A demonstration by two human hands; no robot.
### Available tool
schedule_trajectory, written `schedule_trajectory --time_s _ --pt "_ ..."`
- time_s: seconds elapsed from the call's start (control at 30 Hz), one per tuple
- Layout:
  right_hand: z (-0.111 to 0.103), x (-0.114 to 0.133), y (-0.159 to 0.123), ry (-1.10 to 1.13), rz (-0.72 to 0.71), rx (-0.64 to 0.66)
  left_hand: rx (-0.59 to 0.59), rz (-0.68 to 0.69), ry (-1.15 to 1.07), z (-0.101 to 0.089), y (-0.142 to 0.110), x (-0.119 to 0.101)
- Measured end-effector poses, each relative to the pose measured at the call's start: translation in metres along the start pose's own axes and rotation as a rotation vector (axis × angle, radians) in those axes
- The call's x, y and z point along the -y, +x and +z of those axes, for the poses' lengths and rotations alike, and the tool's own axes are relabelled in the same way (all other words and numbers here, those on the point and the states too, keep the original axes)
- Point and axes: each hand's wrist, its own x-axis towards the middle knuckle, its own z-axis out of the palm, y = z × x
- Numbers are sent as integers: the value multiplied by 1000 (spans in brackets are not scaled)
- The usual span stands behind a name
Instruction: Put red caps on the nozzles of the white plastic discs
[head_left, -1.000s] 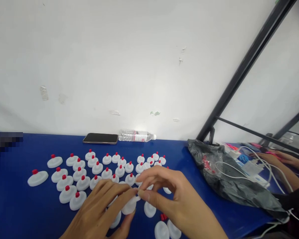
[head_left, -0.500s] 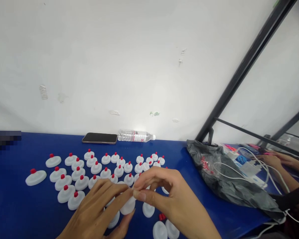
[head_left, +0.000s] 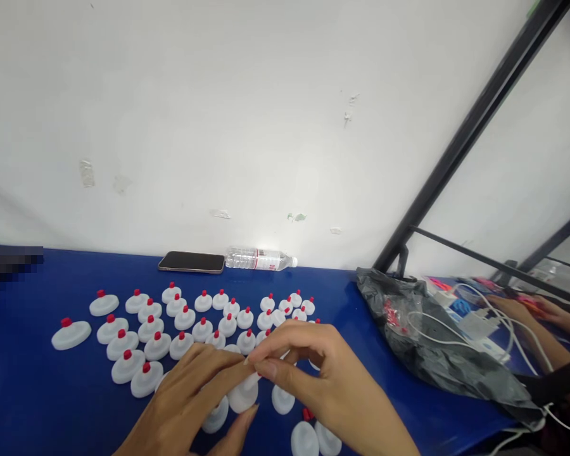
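My left hand (head_left: pixel 194 399) is closed around a white round plastic lid (head_left: pixel 244 396), with the thumb under it and the index finger along its top edge. The fingertips of my right hand (head_left: pixel 304 373) are pinched together at the top of this lid. A sliver of red shows beneath them, seemingly a small red cap (head_left: pixel 259 376), mostly hidden. Many like lids with red caps (head_left: pixel 157 346) stand on the blue tabletop (head_left: pixel 19 405) in front of and left of my hands. Under my right wrist lie white lids (head_left: pixel 305 438) and a loose red piece (head_left: pixel 307 413).
A phone (head_left: pixel 192 261) and a clear water bottle (head_left: pixel 260 259) lie along the wall. To the right are a dark plastic bag (head_left: pixel 422 345) with red pieces in clear plastic, white cables (head_left: pixel 527 326) and a black metal frame (head_left: pixel 456 168). Another person's hands (head_left: pixel 517 310) work farther right.
My right fingertips have shifted slightly left and down at the lid's top, where a bit of red now shows. The view has moved slightly. The other person's hands have moved.
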Motion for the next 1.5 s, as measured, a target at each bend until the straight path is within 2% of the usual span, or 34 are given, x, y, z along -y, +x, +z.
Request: schedule_trajectory --time_s 0.13,0.37,0.57,0.67,0.77,0.87,1.03,1.13,1.23,1.37,1.5 --pt "1 -1 1 29 8 10 31 -33 -23 -2 -6 4" --pt "0 -3 1 78 20 25 -60 -16 -10 -2 5 0" --pt "-1 -3 4 217 22 184 -4 70 101 -4 -4 2" --pt "2 -1 6 273 76 197 -55 112 106 -4 -4 4" --pt "5 2 5 192 143 115 -111 117 104 -2 1 3" --pt "8 4 1 78 191 61 -128 60 71 -1 4 3" --pt "17 0 -1 -35 272 161 -150 -47 64 0 -9 7" --pt "29 -4 7 27 147 237 -157 -54 37 0 -12 10" --pt "41 -9 14 82 15 192 -99 -65 -24 -3 -6 12" --pt "44 -14 17 54 7 157 -97 -55 7 -7 6 8" --pt "41 -14 15 21 -7 174 -69 -47 48 -7 7 8"
